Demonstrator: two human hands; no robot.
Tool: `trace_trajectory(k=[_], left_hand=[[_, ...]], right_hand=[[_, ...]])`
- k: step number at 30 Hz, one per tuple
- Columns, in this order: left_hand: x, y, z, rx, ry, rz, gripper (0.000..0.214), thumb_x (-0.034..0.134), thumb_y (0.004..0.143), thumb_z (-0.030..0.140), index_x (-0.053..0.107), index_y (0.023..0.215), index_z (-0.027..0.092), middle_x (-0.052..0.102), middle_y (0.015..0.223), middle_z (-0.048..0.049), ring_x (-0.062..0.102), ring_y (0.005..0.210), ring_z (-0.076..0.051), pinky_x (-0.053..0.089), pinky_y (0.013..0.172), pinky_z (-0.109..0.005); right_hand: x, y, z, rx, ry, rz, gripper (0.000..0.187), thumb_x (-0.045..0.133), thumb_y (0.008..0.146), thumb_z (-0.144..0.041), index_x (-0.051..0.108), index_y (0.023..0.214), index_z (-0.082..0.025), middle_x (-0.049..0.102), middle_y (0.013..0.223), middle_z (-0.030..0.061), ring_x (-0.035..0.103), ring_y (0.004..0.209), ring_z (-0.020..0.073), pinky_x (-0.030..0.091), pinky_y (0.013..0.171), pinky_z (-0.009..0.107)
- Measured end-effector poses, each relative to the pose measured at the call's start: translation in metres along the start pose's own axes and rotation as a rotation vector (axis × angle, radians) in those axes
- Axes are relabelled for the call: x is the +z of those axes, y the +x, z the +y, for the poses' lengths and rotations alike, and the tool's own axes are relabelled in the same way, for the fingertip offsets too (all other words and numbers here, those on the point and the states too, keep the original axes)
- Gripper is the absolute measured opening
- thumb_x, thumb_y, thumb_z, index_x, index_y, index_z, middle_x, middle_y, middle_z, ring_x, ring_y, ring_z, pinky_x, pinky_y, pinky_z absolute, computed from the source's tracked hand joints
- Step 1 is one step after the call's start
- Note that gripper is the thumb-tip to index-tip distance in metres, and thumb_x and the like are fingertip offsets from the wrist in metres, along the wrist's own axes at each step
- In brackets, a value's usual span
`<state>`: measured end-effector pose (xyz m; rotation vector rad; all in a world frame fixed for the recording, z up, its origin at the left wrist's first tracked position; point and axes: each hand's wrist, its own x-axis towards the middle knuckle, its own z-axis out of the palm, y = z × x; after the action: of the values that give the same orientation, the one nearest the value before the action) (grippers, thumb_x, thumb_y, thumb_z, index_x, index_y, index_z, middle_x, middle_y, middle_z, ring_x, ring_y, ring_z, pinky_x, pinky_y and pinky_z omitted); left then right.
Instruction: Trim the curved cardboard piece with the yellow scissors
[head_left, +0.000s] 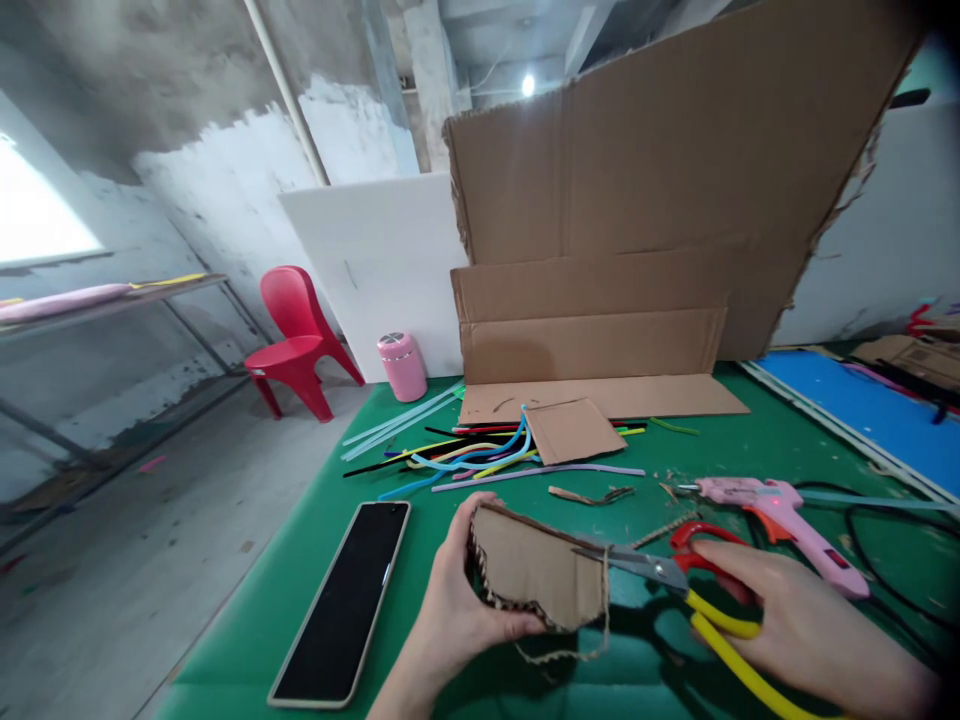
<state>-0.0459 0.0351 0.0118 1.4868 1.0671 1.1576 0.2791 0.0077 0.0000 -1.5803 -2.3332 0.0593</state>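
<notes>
My left hand (469,605) is wrapped round a small piece of cardboard (536,568) with ragged, curved edges, thumb at its lower side. In my right hand (795,610) are scissors (660,568) with red and yellow handles. Their blades lie at the piece's upper right edge. A thin cut strip of cardboard (606,600) hangs from its right side and curls beneath it. Just beyond my right hand lies a pink glue gun (780,510) with an orange trigger. Loose cardboard scraps (589,495) rest on the green table (247,610).
A phone (341,605) lies at left. Behind are coloured pipe cleaners (457,455), a square cardboard piece (576,432), a pink cylinder (402,367) and a large upright cardboard sheet (637,190). A blue board (877,410) is at right; a red chair (296,340) stands beyond the table.
</notes>
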Motion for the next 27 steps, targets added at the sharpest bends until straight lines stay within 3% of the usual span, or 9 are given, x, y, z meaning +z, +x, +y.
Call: trace_trajectory(k=[6, 11, 22, 27], left_hand=[[0.002, -0.002, 0.002, 0.061, 0.123, 0.079, 0.097, 0.084, 0.042, 0.06, 0.042, 0.122, 0.024, 0.045, 0.123, -0.0102, 0.053, 0.108, -0.032, 0.041, 0.096, -0.044], [0.006, -0.008, 0.0, 0.115, 0.209, 0.075, 0.096, 0.086, 0.043, 0.056, 0.042, 0.124, 0.029, 0.043, 0.125, -0.0092, 0.051, 0.11, -0.034, 0.038, 0.099, -0.049], [0.008, -0.009, -0.013, 0.24, 0.208, 0.076, 0.095, 0.082, 0.045, 0.062, 0.043, 0.127, 0.034, 0.045, 0.124, -0.0073, 0.05, 0.11, -0.035, 0.039, 0.099, -0.051], [0.009, -0.009, -0.005, 0.211, 0.214, 0.067, 0.092, 0.085, 0.046, 0.057, 0.044, 0.125, 0.033, 0.045, 0.124, -0.0074, 0.052, 0.109, -0.033, 0.041, 0.097, -0.048]], right_hand=[[0.022, -0.007, 0.011, 0.003, -0.116, 0.064, 0.051, 0.074, 0.067, -0.048, 0.071, 0.109, -0.019, 0.069, 0.111, 0.0096, 0.068, 0.096, 0.0276, 0.057, 0.079, 0.031], [0.037, -0.019, 0.024, -0.037, -0.146, 0.097, 0.055, 0.072, 0.068, -0.052, 0.069, 0.111, -0.018, 0.065, 0.117, 0.0139, 0.064, 0.102, 0.0327, 0.055, 0.085, 0.039], [0.028, -0.026, 0.027, -0.073, -0.164, 0.061, 0.06, 0.064, 0.075, -0.058, 0.065, 0.119, -0.017, 0.063, 0.121, 0.0121, 0.062, 0.107, 0.0288, 0.051, 0.086, 0.035], [0.022, -0.023, 0.02, -0.048, -0.113, 0.067, 0.059, 0.065, 0.073, -0.059, 0.068, 0.115, -0.018, 0.065, 0.117, 0.0117, 0.064, 0.102, 0.0274, 0.052, 0.084, 0.031]])
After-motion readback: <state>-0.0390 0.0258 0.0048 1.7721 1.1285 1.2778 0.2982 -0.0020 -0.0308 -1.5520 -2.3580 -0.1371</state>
